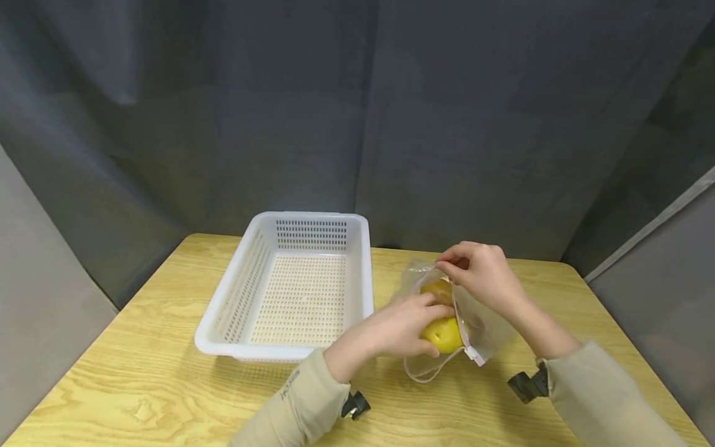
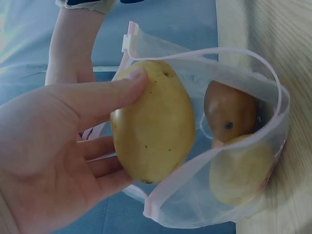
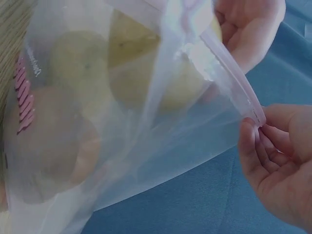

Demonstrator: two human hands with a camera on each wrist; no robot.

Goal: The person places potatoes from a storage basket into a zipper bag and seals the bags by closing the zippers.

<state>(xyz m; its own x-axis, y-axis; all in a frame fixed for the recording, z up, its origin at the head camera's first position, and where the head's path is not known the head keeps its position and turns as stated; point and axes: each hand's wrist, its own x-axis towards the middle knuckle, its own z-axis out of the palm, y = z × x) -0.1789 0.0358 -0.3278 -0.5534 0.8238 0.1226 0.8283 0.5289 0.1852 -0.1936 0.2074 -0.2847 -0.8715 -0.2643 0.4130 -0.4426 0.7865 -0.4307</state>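
Observation:
My left hand (image 1: pixel 404 326) grips a smooth, oval yellow fruit (image 2: pixel 156 122) with small dark specks, its exact kind unclear. The fruit is at the mouth of a clear zip bag (image 2: pixel 185 212) with a pinkish rim. Thumb on one side and fingers on the other hold it. At the far side of the mouth, my right hand (image 3: pixel 282 161) pinches the bag's rim between thumb and fingers. Deeper in the bag lie a brown round fruit (image 2: pixel 229 109) and another yellow one (image 2: pixel 241 170), blurred through the plastic in the right wrist view.
A white perforated plastic basket (image 1: pixel 209 332) stands left of the bag, with nothing in it. Both are on a wooden table (image 1: pixel 139 385). Dark curtains (image 1: pixel 447 124) hang behind the table, and grey panels (image 1: pixel 44 261) flank it.

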